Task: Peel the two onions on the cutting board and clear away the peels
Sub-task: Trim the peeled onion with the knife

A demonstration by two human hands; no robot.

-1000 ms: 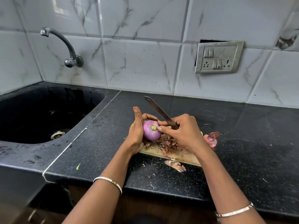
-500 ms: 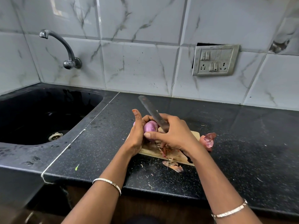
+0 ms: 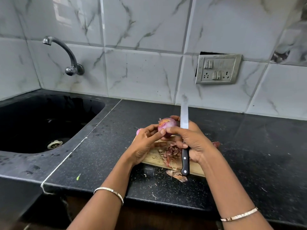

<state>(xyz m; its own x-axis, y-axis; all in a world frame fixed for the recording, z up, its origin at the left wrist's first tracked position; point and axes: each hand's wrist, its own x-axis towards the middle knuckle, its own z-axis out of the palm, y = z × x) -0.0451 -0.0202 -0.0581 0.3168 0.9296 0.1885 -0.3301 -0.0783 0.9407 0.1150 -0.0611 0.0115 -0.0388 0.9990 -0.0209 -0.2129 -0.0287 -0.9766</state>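
Onion [image 3: 166, 127], red, is held up just above the far edge of the cutting board [image 3: 152, 159], between both hands and clear of the wood. Left hand [image 3: 146, 143]: thumb + fingertips curled in against the onion's left side, pinching at the skin below the dry tuft on top. Right hand [image 3: 191, 141] does two jobs. Its thumb presses on the onion's front w/ a fingertip showing behind it. Its lower fingers wrap round the knife [image 3: 184, 161], blade pointing up and away from the body, right beside the onion.

Second onion [image 3: 139, 131] is only a pink sliver behind the left hand, by the board's far-left corner; can't tell if it's peeled. Pile of peels [image 3: 171, 152] sits mid-board. One loose peel [image 3: 177, 176] lies on the table [image 3: 249, 155] just off the board's near edge, and another scrap [image 3: 216, 143] lies off its right end.

Handling, my guess: light, firm and round, so it'll roll if set down. Bared flesh is prob. slick; the dry skin is brittle + tears off in bits. Best hold is to cup it across the middle w/ one hand and lift the skin from the top end w/ a nail or the blade tip. Risk: the blade sits close to the thumb while that same hand steadies the onion.
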